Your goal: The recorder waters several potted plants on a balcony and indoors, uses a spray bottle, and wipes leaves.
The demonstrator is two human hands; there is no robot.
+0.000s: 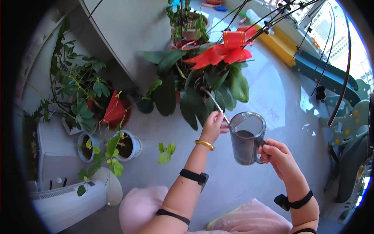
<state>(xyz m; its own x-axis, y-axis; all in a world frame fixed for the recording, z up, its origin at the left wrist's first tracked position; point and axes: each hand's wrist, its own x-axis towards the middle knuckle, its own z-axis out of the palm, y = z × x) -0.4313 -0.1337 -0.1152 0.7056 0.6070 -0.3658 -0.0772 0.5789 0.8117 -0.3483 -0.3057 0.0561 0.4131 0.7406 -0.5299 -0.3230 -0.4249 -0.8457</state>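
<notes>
My right hand [276,156] grips the handle of a grey see-through jug [243,146], held nearly upright above the floor and partly filled with what looks like liquid. Beside it, my left hand [215,125] is closed round a thin white stick [214,102]. The stick's far end reaches in among the broad dark leaves of a potted plant [189,105]; its tip is hidden there. A red ribbon bow [222,52] sits on top of that plant, among thin dark stems. The lower end of the stick lies close to the jug's rim; I cannot tell whether they touch.
To the left are a leafy plant [78,84], a red pot [119,111], two small pale pots [134,148] and a white appliance [70,202]. A pale cabinet [128,35] stands behind them. Another potted plant [189,29] is farther back. At right lies a yellow and blue-green slide [284,46].
</notes>
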